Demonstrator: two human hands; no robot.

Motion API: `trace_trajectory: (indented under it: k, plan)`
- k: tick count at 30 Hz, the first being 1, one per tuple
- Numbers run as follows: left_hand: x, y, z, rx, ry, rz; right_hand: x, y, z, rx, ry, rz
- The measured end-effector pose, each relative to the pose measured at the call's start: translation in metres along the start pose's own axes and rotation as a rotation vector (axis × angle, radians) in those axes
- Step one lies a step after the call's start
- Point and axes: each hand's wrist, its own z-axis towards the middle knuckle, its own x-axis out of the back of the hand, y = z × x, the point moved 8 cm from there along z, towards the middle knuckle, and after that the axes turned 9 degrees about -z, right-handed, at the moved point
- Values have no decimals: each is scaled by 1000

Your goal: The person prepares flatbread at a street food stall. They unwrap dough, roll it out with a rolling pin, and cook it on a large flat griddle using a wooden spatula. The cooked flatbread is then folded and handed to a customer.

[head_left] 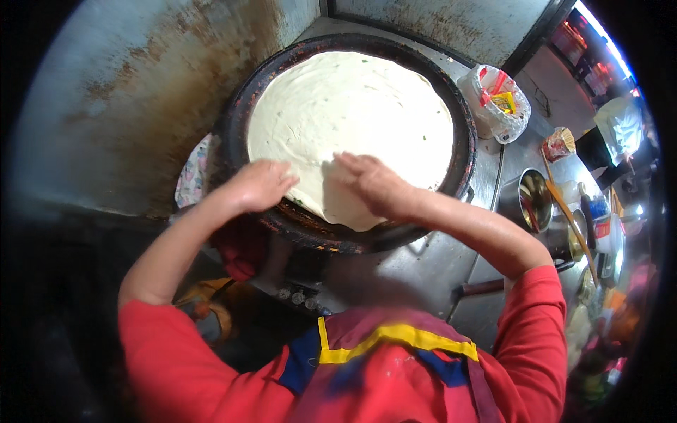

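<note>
A wide, round sheet of pale dough (352, 120), flecked with green bits, lies in a large dark round pan (462, 134). My left hand (259, 186) is at the dough's near left edge, its fingers a little bent and slightly apart; the thumb is hidden. Over the near middle of the dough is my right hand (374, 185), fingers stretched out and palm down, casting a shadow on the sheet. Whether its fingertips touch the dough is hard to tell. Neither hand visibly holds anything.
A stained metal wall (141, 92) stands close on the left. Right of the pan are a bag-lined tub (493, 106), a paper cup (558, 144) and a metal pot (527, 200) beside a long wooden stick (572, 222). Knobs (300, 297) sit below the pan's near side.
</note>
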Motion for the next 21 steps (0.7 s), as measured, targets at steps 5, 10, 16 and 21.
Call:
trace_trajectory:
  k: [5, 10, 16, 21]
  plan:
    - [-4, 11, -27, -65, 5, 2, -4, -60, 9, 213, 73, 69]
    - [3, -1, -27, -243, 236, 24, 17, -36, 10, 45, 128, 313]
    - [0, 27, -17, -108, 232, -102, 21, 46, -29, -588, -286, 96]
    - [-73, 49, 16, -182, 17, 16, 1, 47, -46, -421, -509, 162]
